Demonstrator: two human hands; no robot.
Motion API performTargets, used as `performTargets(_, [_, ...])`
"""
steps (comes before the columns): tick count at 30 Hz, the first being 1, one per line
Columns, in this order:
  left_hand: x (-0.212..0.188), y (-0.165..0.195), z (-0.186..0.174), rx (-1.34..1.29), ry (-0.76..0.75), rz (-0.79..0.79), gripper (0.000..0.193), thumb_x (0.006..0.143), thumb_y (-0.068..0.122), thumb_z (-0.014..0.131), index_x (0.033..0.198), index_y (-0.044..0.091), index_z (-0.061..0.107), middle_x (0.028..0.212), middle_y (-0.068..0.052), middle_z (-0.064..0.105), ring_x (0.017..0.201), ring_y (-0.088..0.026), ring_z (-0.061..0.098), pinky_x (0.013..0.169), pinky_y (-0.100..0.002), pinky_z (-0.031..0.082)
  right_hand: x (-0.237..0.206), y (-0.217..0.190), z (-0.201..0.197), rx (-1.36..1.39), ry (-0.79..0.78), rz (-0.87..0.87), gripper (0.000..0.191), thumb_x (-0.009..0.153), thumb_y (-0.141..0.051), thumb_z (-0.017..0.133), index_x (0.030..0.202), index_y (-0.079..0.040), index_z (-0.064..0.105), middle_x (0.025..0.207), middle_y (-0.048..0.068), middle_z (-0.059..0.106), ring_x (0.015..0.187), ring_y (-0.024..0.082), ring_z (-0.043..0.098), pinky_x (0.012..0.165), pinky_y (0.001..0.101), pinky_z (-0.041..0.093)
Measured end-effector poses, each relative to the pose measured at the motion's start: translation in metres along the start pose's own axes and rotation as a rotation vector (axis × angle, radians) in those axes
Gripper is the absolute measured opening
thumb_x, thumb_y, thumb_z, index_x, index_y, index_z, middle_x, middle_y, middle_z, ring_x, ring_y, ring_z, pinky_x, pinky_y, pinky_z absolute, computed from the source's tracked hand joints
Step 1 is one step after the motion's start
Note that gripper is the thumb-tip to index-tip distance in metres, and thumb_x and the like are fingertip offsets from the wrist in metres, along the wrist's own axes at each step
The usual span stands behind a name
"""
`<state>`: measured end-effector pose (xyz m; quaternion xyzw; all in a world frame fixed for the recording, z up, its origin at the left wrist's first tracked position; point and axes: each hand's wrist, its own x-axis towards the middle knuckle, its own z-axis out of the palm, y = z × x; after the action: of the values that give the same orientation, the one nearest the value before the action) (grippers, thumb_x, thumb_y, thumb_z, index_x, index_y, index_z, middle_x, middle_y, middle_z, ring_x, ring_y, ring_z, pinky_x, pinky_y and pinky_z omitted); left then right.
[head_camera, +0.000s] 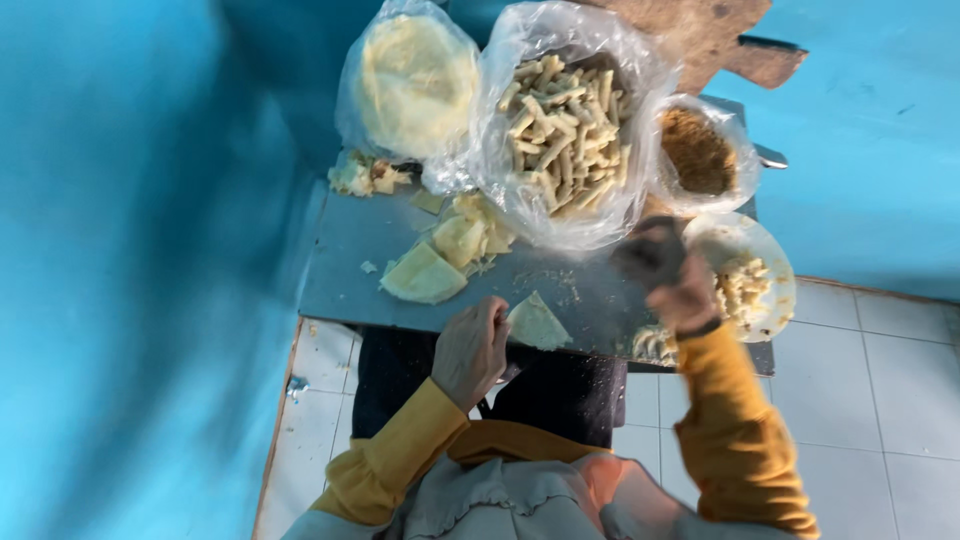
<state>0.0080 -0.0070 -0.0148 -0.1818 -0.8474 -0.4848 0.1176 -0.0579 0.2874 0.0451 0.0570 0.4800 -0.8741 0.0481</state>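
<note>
A person in mustard-yellow sleeves is sitting at a small grey worktop set against a bright blue wall. Their left hand is resting at the near edge of the worktop, fingers curled and pinching the corner of a pale triangular dough wrapper lying flat there. Their right hand is lifted above the worktop, blurred with motion and closed around a dark object that I cannot make out. Just beyond that hand, a white plate is holding a few pale rolled pieces. A loose pile of more wrappers is sitting near the middle of the worktop. Along the far side, three clear plastic bags are standing open: one with a round stack of pale sheets, a large one filled with finished rolls, and a smaller one holding brown crumbly filling.
</note>
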Motion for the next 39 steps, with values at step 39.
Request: performTargets(39, [-0.013, -0.019, 0.017, 0.03, -0.143, 0.292, 0.027, 0.086, 0.001, 0.066, 0.113, 0.001, 0.064, 0.114, -0.012, 0.065, 0.107, -0.033, 0.06, 0.095, -0.042, 0.05, -0.078, 0.085, 0.068, -1.358, -0.264, -0.42, 0.062, 0.091, 0.009, 0.058, 0.148, -0.003, 0.036, 0.11, 0.016, 0.072, 0.099, 0.026, 0.077, 0.081, 0.0357, 0.062])
